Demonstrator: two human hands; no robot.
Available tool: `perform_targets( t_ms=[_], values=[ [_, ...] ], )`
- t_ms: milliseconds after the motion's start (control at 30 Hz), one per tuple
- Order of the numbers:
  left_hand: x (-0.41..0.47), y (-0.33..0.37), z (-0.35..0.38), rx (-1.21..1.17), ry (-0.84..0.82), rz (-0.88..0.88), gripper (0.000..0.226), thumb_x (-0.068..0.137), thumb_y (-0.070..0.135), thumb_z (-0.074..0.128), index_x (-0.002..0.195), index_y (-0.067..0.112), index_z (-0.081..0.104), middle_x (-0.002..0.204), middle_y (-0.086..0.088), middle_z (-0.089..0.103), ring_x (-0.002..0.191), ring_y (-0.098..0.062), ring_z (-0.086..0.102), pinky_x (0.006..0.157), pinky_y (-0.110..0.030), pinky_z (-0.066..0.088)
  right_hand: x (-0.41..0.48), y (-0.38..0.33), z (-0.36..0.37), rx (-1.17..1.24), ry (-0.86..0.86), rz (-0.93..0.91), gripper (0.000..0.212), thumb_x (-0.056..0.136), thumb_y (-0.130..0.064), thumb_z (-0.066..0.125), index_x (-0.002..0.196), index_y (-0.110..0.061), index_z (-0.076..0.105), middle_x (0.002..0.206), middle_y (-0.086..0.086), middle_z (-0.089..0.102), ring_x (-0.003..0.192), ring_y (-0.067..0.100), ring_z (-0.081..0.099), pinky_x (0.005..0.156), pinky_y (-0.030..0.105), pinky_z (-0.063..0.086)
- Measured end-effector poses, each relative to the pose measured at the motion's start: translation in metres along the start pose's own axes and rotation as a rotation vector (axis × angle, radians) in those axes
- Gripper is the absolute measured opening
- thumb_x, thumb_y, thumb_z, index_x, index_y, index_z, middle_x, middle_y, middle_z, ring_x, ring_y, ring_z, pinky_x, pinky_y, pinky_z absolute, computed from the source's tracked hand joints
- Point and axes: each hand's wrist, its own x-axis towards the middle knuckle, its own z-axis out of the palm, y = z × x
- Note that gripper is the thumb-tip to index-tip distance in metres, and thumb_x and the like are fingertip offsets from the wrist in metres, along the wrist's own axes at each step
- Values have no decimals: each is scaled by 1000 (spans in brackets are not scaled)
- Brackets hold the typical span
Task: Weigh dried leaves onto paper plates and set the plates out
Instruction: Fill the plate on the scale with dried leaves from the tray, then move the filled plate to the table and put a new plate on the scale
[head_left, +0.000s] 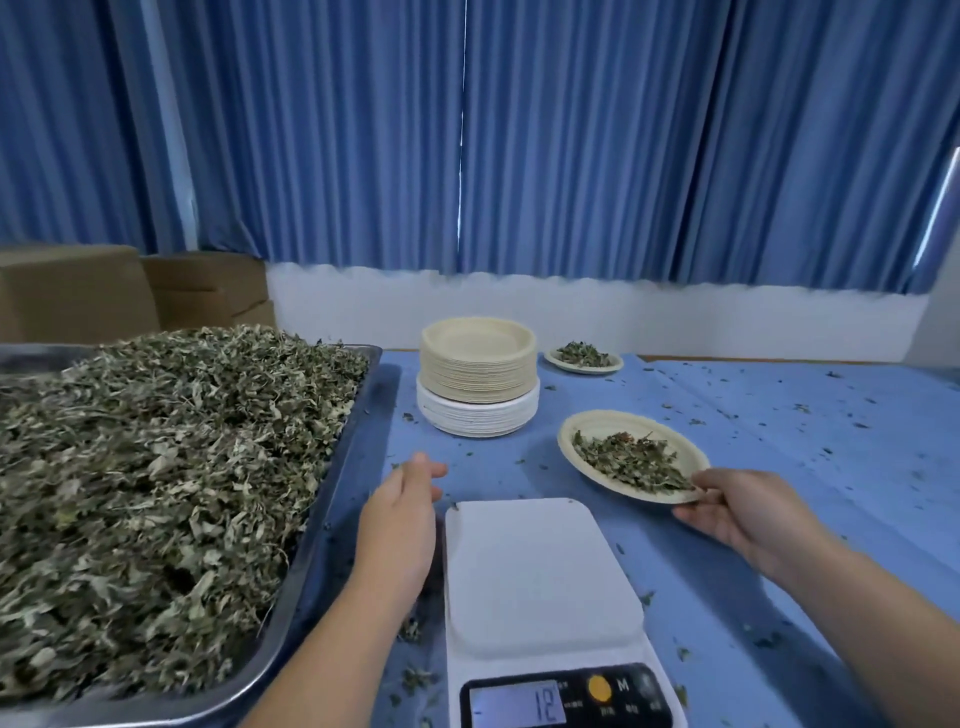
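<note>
The task seems to be at its early part. The big steel tray (322, 545) on the left is heaped high with dried leaves (156, 493), grey-green, curled and brittle in look, so most of the material is not weighed yet. On the desk (805, 519), covered with a thin blue cloth full of leaf crumbs, a tall stack of paper plates (478, 379) waits, beige ones above and white ones below, all round with a shallow pressed rim. The white kitchen scale (540, 571) in front has a smooth, bare rectangular platform, and its display shows 12 (the unit I cannot read). One filled plate (613, 365) is already set out near the far edge of the desk. A second beige plate (597, 420), with a loose flat portion of leaves, is beyond the right corner of the scale. I judge it is weighed and ready to be set out, but I cannot tell if it touches the cloth. The right hand (737, 514) pinches its near rim, thumb above and fingers below. The left hand (405, 499) holds nothing, fingers relaxed, between the tray and the scale
</note>
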Motion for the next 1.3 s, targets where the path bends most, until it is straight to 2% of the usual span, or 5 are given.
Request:
perform_targets(
  t_ms=[533, 767, 933, 1167, 1300],
  values=[
    [9, -5, 3, 14, 67, -14, 40, 100, 42, 38, 81, 25, 68, 70, 4, 56, 76, -15, 57, 65, -29, 40, 108, -28, 45, 84, 182, 51, 37, 94, 4, 49, 131, -1, 44, 110, 21, 59, 79, 33, 66, 59, 37, 60],
    [8, -3, 3, 37, 68, -22, 41, 100, 44, 38, 80, 25, 68, 65, 7, 52, 68, -13, 53, 60, -31, 36, 128, -34, 62, 100, 185, 14, 34, 94, 3, 53, 127, -2, 50, 141, 17, 45, 102, 31, 64, 95, 43, 51],
    [7, -1, 4, 35, 56, -32, 39, 100, 42, 39, 81, 24, 68, 65, 10, 52, 69, -13, 52, 61, -31, 36, 128, -36, 69, 128, 94, 3, 44, 96, -4, 55, 138, -1, 45, 125, 7, 41, 81, 23, 59, 85, 35, 54],
    [8, 0, 4, 30, 60, -25, 38, 100, 40, 40, 81, 23, 68, 62, 11, 51, 66, -12, 51, 61, -31, 35, 122, -33, 65, 134, 40, 24, 40, 97, -4, 52, 136, 0, 46, 145, 12, 39, 104, 34, 61, 80, 35, 54],
    [6, 0, 4, 32, 49, -28, 37, 101, 41, 39, 82, 24, 67, 66, 10, 52, 68, -13, 51, 62, -31, 36, 96, -45, 87, -73, 2, -84, 15, 95, -5, 53, 108, 1, 56, 99, 17, 59, 73, 26, 65, 59, 32, 58]
  ],
)
